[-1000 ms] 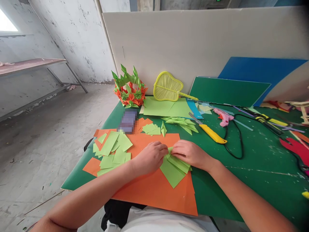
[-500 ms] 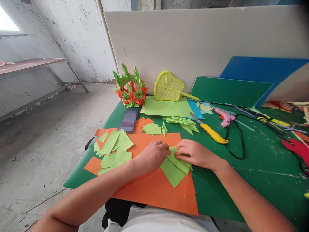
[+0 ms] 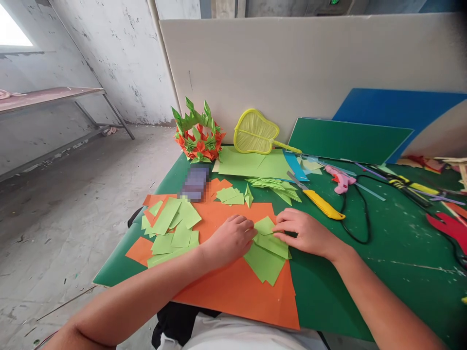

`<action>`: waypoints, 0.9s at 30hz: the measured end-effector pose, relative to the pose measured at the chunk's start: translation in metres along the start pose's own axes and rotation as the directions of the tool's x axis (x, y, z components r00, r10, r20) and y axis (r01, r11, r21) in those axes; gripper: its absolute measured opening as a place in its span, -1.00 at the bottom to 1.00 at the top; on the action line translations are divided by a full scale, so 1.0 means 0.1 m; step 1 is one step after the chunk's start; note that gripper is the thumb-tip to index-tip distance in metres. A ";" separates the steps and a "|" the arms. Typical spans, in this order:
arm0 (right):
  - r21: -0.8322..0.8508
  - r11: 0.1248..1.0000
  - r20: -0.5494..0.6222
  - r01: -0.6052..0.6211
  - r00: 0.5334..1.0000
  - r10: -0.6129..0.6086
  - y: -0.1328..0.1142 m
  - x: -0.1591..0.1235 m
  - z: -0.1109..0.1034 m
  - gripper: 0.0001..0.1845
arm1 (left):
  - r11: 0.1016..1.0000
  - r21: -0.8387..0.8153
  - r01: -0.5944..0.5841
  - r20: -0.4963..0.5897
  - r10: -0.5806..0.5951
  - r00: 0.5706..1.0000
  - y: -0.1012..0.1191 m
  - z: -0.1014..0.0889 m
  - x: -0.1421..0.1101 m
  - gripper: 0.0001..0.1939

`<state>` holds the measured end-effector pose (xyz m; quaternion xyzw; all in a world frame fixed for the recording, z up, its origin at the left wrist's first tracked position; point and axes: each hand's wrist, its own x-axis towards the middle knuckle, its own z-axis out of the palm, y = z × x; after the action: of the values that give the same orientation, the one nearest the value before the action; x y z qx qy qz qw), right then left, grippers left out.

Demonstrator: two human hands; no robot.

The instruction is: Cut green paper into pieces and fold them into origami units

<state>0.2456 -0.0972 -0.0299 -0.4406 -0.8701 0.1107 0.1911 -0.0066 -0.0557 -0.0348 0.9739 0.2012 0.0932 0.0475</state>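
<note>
A small square of light green paper (image 3: 264, 225) is between my two hands, over a loose pile of green paper sheets (image 3: 265, 264). My left hand (image 3: 233, 236) is closed at the small square's left edge, its fingertips partly hidden. From the other side my right hand (image 3: 302, 230) pinches the right edge between thumb and fingers. Under the pile lies a large orange paper sheet (image 3: 233, 287). More cut green pieces (image 3: 171, 243) lie scattered to the left. Just beyond my hands stands one folded green paper leaf (image 3: 248, 196), near a stack of folded green strips (image 3: 279, 187).
A green table (image 3: 339, 282) carries a yellow utility knife (image 3: 324, 204), a pink glue gun (image 3: 340, 179) with black cord, and a yellow fan (image 3: 256, 132). An orange-and-green folded-paper crown (image 3: 200, 141) stands at the back left, behind a blurred bluish item (image 3: 195, 183).
My right hand has shifted slightly right, away from my left hand, and more of the small green square shows between them. The camera view has tilted slightly.
</note>
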 end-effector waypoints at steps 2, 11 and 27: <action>0.007 1.000 -0.034 0.008 0.999 -0.007 -0.02 0.02 0.01 -0.74 | 1.000 -0.004 0.017 -0.016 -0.017 1.000 -0.01 0.01 0.00 -0.78; 0.074 0.990 0.075 0.118 0.990 -0.123 -0.11 0.14 0.22 -0.76 | 0.999 -0.022 0.049 -0.007 -0.049 0.999 -0.04 0.02 0.04 -0.75; 0.147 0.985 0.028 0.088 0.995 -0.093 -0.08 0.13 0.18 -0.83 | 0.942 -0.289 -0.173 -0.098 0.150 0.984 -0.21 -0.01 0.04 -0.74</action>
<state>0.2255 -0.0919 -0.0408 -0.3835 -0.8820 0.1728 0.2124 -0.0115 -0.0348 -0.0355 0.9649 0.1061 0.1621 0.1775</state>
